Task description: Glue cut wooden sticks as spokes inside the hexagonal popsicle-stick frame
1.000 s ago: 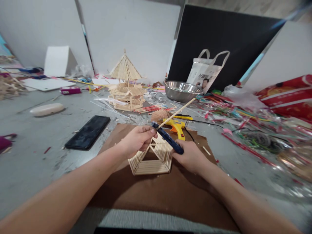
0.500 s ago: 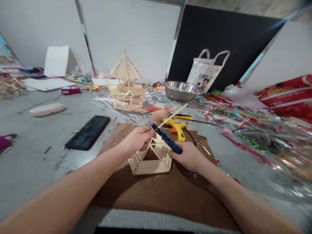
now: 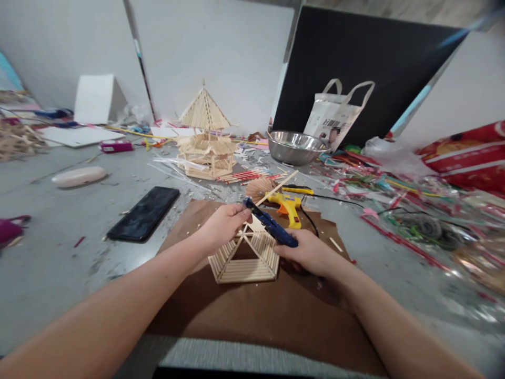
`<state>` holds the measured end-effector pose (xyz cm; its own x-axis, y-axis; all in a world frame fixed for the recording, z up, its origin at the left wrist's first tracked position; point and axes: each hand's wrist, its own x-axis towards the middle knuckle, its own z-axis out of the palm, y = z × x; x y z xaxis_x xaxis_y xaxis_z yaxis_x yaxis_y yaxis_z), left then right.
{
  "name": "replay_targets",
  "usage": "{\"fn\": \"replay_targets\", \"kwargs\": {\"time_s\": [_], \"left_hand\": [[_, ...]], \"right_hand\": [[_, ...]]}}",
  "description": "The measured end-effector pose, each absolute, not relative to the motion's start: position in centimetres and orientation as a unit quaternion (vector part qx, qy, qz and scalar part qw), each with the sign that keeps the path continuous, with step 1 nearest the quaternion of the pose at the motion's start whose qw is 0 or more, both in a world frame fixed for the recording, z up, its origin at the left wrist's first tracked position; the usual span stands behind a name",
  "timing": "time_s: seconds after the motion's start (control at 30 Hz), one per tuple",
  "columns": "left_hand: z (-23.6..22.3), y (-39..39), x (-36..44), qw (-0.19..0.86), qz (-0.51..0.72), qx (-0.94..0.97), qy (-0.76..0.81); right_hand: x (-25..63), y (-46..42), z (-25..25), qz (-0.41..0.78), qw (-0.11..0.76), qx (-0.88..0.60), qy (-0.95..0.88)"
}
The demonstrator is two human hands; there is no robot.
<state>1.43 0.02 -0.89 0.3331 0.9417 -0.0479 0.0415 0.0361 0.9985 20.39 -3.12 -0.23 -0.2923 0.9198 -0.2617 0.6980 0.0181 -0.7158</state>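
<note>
Head view: your left hand (image 3: 224, 227), pinched on a stick (image 3: 281, 186); your right hand (image 3: 310, 250), closed round blue pliers (image 3: 273, 225); frame (image 3: 248, 271), below; phone (image 3: 144, 214), ten o'clock of frame.

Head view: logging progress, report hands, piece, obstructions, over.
Left hand pinching slender pale wooden stick near its end. Right hand gripping dark-blue tool. Pale spoked wooden-stick frame below, on brown sheet. Yellow glue gun just beyond.

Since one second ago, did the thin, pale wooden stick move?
Yes: the stick shifted left and down, judged against the yellow plastic glue gun.
</note>
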Motion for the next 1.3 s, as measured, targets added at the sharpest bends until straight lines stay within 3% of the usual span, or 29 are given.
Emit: {"fn": "replay_targets", "kwargs": {"time_s": [0.1,0.47,0.9,1.07,1.3], "left_hand": [[-0.5,-0.2,1.4,0.644,0.387,0.535,0.386],[0.1,-0.5,0.6,0.815,0.310,0.418,0.254],[0.9,-1.3,0.0,0.811,0.351,0.442,0.154],[0.8,-1.2,0.3,0.774,0.360,0.482,0.199],[0.0,-0.7,0.7,0.704,0.408,0.506,0.284]], "right_hand": [[20.8,-3.2,0.0,0.424,0.147,-0.561,-0.695],[20.7,-3.2,0.4,0.267,0.153,-0.567,-0.764],[21.2,-3.0,-0.9,0.147,0.242,-0.547,-0.788],[22.3,-2.1,-0.5,0.126,0.251,-0.583,-0.762],[24.8,-0.5,0.6,0.004,0.286,-0.707,-0.646]]}}
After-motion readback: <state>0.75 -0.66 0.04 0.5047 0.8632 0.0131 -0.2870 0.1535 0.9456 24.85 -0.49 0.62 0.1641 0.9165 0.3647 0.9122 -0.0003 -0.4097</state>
